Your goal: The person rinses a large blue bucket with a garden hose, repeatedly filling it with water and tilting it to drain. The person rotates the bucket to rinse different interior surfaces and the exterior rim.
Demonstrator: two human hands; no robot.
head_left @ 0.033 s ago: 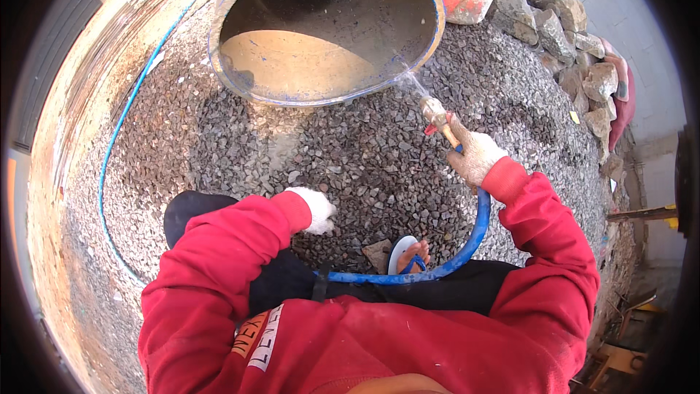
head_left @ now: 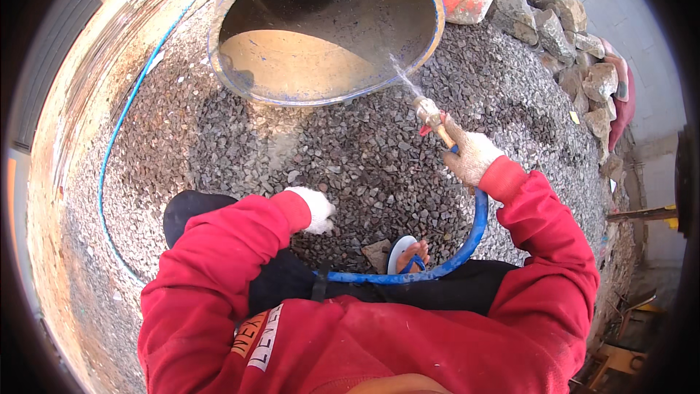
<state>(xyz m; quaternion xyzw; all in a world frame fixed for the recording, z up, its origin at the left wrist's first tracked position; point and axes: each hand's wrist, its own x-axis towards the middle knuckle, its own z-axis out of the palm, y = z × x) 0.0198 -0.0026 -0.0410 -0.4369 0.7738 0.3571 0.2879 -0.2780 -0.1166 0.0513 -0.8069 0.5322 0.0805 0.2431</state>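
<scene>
Right grip (head_left: 475, 159): in a pale work glove, thumb and fingers clamped around the back end of the nozzle.
Nozzle (head_left: 429, 111): in the right grip, pointing ahead and left of it, with a small red lever (head_left: 425, 130).
Blue hose (head_left: 477, 226): drops behind the right grip, then curves left across the black trousers (head_left: 467, 284).
Water jet (head_left: 403, 76): leaves the nozzle ahead of the right grip, crossing the near rim of the drum's mouth.
Left grip (head_left: 318, 210): gloved, well left of the right grip, fingers bent; how tightly they close I cannot tell.
Sandal (head_left: 398, 252): on a foot, below and between both grips.
Drum (head_left: 306, 66): ahead and left of the right grip, mouth facing the wearer.
Gravel (head_left: 364, 149): beneath and around both grips.
Rocks (head_left: 558, 33): piled farther out, ahead and right of the right grip.
</scene>
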